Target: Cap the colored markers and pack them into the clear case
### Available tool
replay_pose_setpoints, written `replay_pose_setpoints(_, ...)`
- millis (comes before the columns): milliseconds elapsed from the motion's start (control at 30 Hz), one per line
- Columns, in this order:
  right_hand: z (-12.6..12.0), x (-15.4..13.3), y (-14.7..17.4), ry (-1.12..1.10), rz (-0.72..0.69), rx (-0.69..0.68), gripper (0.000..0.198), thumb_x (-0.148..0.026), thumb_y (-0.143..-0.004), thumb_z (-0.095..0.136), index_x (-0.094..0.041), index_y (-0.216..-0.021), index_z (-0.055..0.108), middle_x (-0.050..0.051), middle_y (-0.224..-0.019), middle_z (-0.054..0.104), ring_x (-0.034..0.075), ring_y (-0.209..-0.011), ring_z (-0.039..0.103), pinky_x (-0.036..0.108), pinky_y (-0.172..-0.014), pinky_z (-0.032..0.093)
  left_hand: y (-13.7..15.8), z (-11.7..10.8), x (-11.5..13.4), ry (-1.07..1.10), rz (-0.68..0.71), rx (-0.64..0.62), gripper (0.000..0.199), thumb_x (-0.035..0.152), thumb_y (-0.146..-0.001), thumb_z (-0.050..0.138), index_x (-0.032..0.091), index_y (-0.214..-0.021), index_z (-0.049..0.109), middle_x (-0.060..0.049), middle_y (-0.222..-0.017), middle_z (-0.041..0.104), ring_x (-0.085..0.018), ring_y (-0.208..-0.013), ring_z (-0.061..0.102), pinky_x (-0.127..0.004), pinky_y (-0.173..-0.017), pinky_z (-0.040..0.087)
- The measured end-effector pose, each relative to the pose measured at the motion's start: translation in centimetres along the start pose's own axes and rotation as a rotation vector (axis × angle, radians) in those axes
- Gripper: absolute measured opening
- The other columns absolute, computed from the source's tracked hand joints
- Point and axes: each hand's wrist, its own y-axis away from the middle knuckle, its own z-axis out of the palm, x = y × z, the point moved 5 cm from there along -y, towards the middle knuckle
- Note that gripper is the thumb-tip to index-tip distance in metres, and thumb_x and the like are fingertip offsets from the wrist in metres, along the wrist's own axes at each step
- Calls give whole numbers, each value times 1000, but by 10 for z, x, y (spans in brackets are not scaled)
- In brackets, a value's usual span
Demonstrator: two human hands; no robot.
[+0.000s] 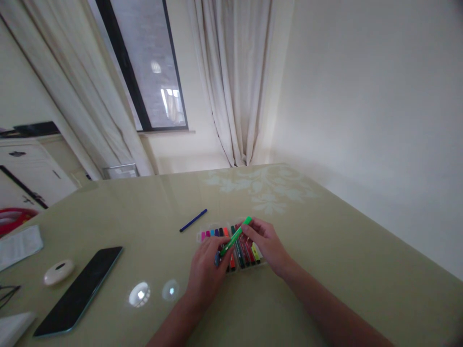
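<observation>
A bright green marker [237, 234] slants between my two hands, above an open clear plastic case [199, 236] of coloured markers. My left hand [210, 262] is closed round its lower end, and my right hand [265, 241] pinches it near the green cap end. Below, several markers lie side by side in the case, among them a dark green marker [240, 255] and a yellow one [255, 252]. Part of the case is hidden under my left hand. A dark blue marker [193, 220] lies on the table, beyond the case and to its left.
The glossy greenish table [144, 212] reaches toward a curtained window. On its left are a black tablet [81, 289], a white oval object [59, 272] and a pale packet [20, 246]. A plain wall [372, 120] runs along the right edge.
</observation>
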Motion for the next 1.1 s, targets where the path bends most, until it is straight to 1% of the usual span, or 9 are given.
replay_pose_setpoints(100, -13, -1, -5, -3, -2, 86, 46, -61, -84, 71, -18, -99, 74, 3, -79, 68, 16, -66, 60, 27, -59, 47, 2, 5, 5, -67, 108, -79, 23, 31, -101, 57, 24, -121, 65, -8, -112, 73, -23, -104, 67, -39, -92, 55)
replay_pose_setpoints(200, -39, -2, -13, 92, -25, 191, 47, -62, -85, 69, -17, -97, 75, 1, -69, 63, 15, -61, 56, 27, -56, 45, 6, 17, 17, -147, 242, -277, 37, 29, -102, 55, 27, -138, 57, -7, -133, 68, -24, -121, 62, -43, -103, 51)
replay_pose_setpoints(300, -61, 7, -21, 248, 1, 156, 42, -57, -82, 73, -16, -90, 76, 1, -68, 64, 14, -57, 55, 26, -53, 44, 12, 28, 27, -218, 309, -466, 49, 25, -101, 56, 30, -149, 46, -6, -147, 60, -25, -132, 56, -46, -109, 46)
replay_pose_setpoints(367, -67, 17, -24, 330, 48, 97, 39, -54, -82, 73, -16, -89, 76, 1, -69, 67, 15, -57, 58, 26, -51, 43, 13, 31, 29, -250, 306, -519, 51, 23, -100, 57, 30, -149, 46, -5, -147, 59, -25, -131, 57, -46, -110, 45)
replay_pose_setpoints(500, -60, 29, -21, 470, 116, 72, 27, -41, -83, 73, -16, -95, 75, 3, -71, 72, 17, -57, 63, 28, -55, 48, 13, 33, 29, -297, 286, -528, 51, 22, -99, 60, 29, -148, 47, -5, -140, 63, -26, -125, 59, -47, -106, 46)
replay_pose_setpoints(700, -39, 12, -14, 842, -41, 76, 5, -15, -83, 68, -17, -85, 73, 4, -76, 72, 18, -71, 65, 28, -69, 48, 13, 35, 36, -367, 294, -540, 52, 36, -96, 66, 31, -146, 50, -7, -133, 62, -30, -121, 56, -51, -104, 46)
replay_pose_setpoints(833, -35, 9, -14, 996, -46, 38, 8, -14, -84, 68, -17, -78, 73, 5, -78, 71, 17, -73, 63, 28, -71, 45, 11, 37, 37, -358, 271, -529, 48, 42, -97, 64, 33, -142, 53, -7, -131, 60, -30, -120, 54, -52, -103, 45)
replay_pose_setpoints(1000, -37, 11, -14, 1001, -18, 32, 7, -17, -85, 69, -17, -83, 75, 4, -80, 73, 17, -74, 64, 27, -71, 44, 15, 38, 38, -331, 294, -513, 48, 47, -97, 62, 32, -142, 54, -8, -132, 60, -30, -121, 55, -52, -105, 45)
replay_pose_setpoints(1100, -38, 10, -14, 1015, -15, 14, 7, -19, -86, 69, -17, -85, 76, 5, -81, 73, 18, -74, 64, 27, -71, 44, 8, 29, 28, -257, 263, -457, 43, 42, -100, 57, 31, -142, 55, -7, -130, 64, -27, -117, 59, -46, -103, 48)
